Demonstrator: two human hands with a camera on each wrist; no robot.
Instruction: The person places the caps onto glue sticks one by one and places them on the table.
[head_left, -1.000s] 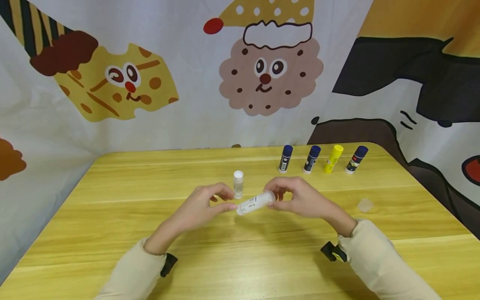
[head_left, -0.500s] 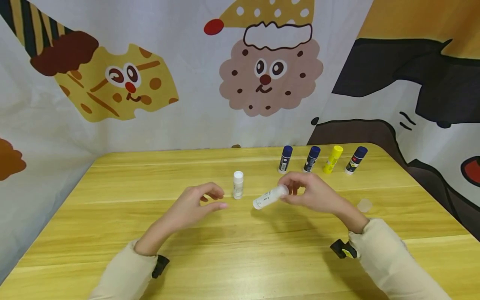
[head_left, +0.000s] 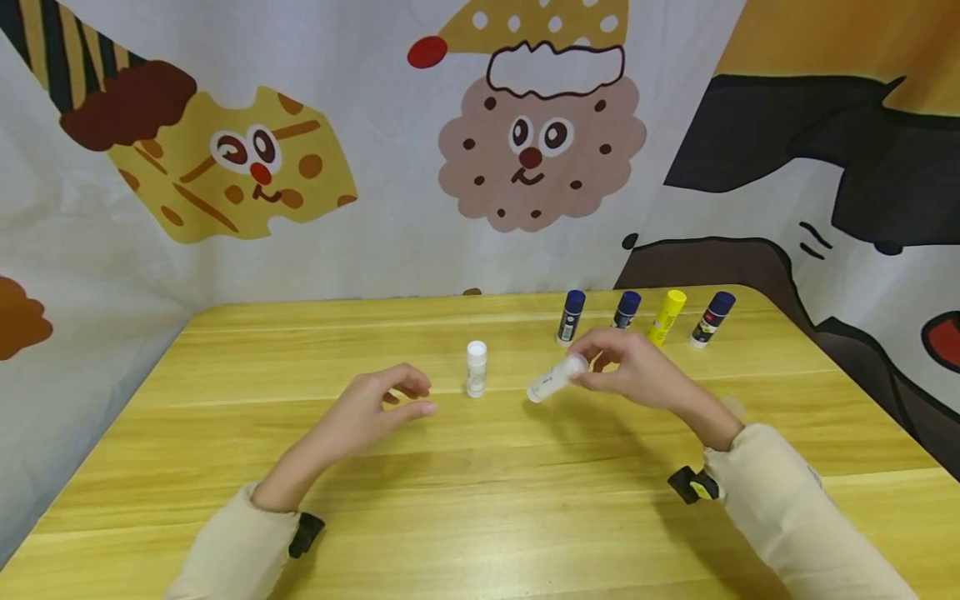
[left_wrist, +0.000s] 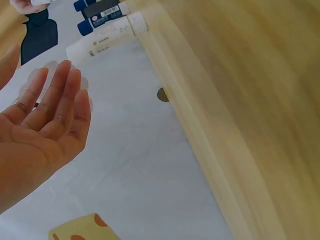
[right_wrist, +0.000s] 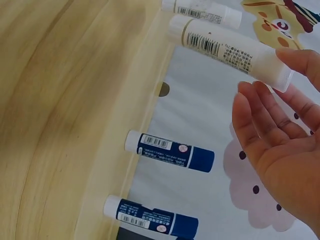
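Observation:
My right hand [head_left: 633,367] pinches a translucent white glue stick [head_left: 553,381] by its capped end, thumb on one side and fingers on the other. The stick slants over the table with its white base pointing down and to the left. A barcode and small print show on its label in the right wrist view. Another white glue stick [head_left: 476,369] stands upright on the table between the hands. Left of it, my left hand [head_left: 367,417] hovers with thumb and fingers apart, holding nothing. In the left wrist view its fingers [left_wrist: 57,95] are loosely extended.
Along the table's back right stand blue-capped glue sticks [head_left: 571,318] and a yellow glue stick [head_left: 667,317]. One blue-capped glue stick [head_left: 626,310] is partly behind my right hand. A pale round disc [head_left: 733,407] is mostly covered by my right wrist. A printed curtain [head_left: 397,250] hangs behind the table.
My left hand lets go of the held glue stick's base and moves away left. My right hand carries that stick right and farther back. The standing white glue stick stays put.

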